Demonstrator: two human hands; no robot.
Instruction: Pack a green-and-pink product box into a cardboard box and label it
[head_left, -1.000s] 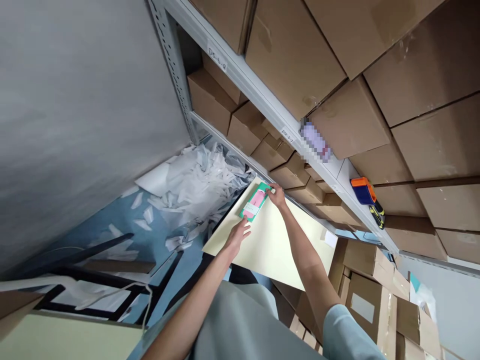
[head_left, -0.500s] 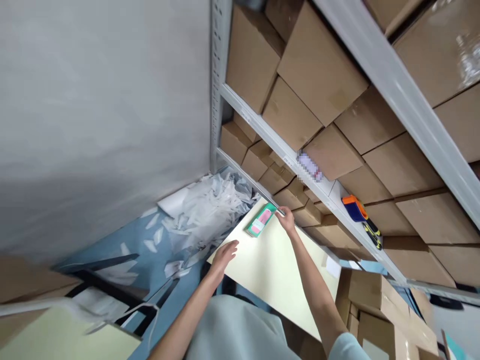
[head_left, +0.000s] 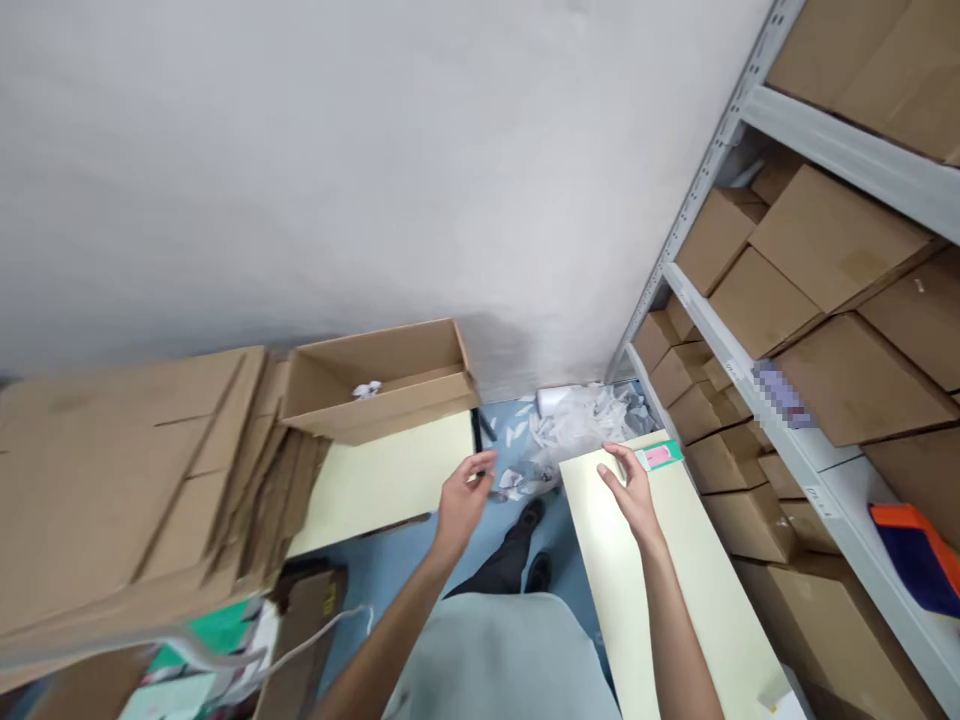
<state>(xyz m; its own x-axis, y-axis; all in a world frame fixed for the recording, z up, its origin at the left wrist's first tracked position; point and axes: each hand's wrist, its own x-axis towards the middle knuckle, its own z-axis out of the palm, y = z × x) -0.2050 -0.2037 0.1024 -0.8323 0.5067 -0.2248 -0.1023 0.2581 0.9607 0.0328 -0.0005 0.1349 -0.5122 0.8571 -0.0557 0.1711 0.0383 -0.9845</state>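
A small green and pink packet [head_left: 658,456] lies at the far end of a pale yellow table [head_left: 675,590] on my right. My right hand [head_left: 630,490] hovers open over that table, a little short of the packet, holding nothing. My left hand [head_left: 463,495] is open in the air over the gap between the two tables, fingers spread, empty. An open cardboard box [head_left: 379,380] stands on the left pale yellow table [head_left: 375,480].
Grey metal shelving [head_left: 817,460] full of cardboard boxes runs along the right. An orange and blue tool [head_left: 919,555] lies on a shelf. Flattened cardboard [head_left: 127,470] is stacked at left. White paper scraps [head_left: 577,420] litter the blue floor by the wall.
My view has swung left, from the shelves toward the wall and left table. My right hand has let go of the green packet and both hands have drawn back from it.
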